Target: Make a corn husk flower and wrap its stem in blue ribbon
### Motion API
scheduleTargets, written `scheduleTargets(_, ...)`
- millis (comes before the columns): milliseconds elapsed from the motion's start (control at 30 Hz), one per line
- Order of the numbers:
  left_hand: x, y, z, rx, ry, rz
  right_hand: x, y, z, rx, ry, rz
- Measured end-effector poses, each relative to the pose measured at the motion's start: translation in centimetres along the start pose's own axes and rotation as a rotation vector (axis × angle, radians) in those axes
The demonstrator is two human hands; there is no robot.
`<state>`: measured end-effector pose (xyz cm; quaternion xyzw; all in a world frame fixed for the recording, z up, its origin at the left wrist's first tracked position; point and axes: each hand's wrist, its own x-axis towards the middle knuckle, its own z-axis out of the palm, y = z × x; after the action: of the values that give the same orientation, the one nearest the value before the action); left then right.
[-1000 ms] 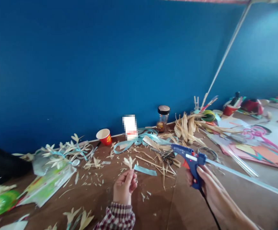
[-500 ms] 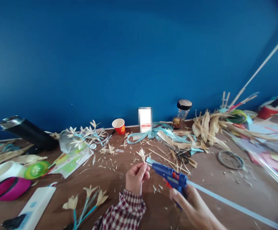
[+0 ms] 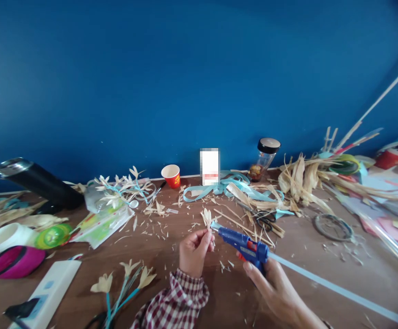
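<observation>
Between thumb and fingers, my left hand point(image 3: 195, 251) pinches a small pale corn-husk flower point(image 3: 206, 218) by its base, petals pointing up. My right hand point(image 3: 274, 283) is wrapped round the handle of a blue glue gun point(image 3: 242, 244). The gun's nozzle is at the flower's lower part; whether it touches cannot be made out. A long translucent glue stick point(image 3: 336, 289) runs out of the gun's back toward the lower right. Left of my left forearm stand a few finished husk flowers point(image 3: 130, 278) on blue-wrapped stems.
Husk scraps lie over the brown table point(image 3: 171, 269). Farther back are a red paper cup point(image 3: 174, 179), light-blue ribbon point(image 3: 231, 186), scissors point(image 3: 265, 220) and a lidded jar point(image 3: 262, 160). A power strip point(image 3: 53, 292) and black flask point(image 3: 44, 185) are at left, dried husks point(image 3: 302, 178) at right.
The glue gun's nozzle has come slightly closer to the flower in my left hand, whose petals now look more upright. The view has shifted a little; both hands keep their grips.
</observation>
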<state>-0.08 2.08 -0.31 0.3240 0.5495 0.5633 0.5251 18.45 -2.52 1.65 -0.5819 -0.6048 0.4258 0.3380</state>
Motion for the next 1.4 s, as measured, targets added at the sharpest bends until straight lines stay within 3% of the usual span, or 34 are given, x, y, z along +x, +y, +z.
scheduleTargets(367, 0.2, -0.7, 0.0, -0.131, -0.002, -0.057, -0.3, -1.1, 0.1, 0.082, 0.043, 0.002)
scheduleTargets(633, 0.2, -0.7, -0.2, -0.126, -0.014, -0.046, -0.1, -0.2, 0.0, 0.0, -0.088, -0.066)
scheduleTargets(900, 0.0, -0.5, -0.1, -0.119, -0.021, -0.03, 0.0, -0.7, 0.2, -0.058, -0.068, -0.103)
scheduleTargets(1400, -0.3, 0.3, 0.2, -0.2, 0.017, -0.135, 0.6, -1.0, 0.2, -0.019, -0.044, -0.205)
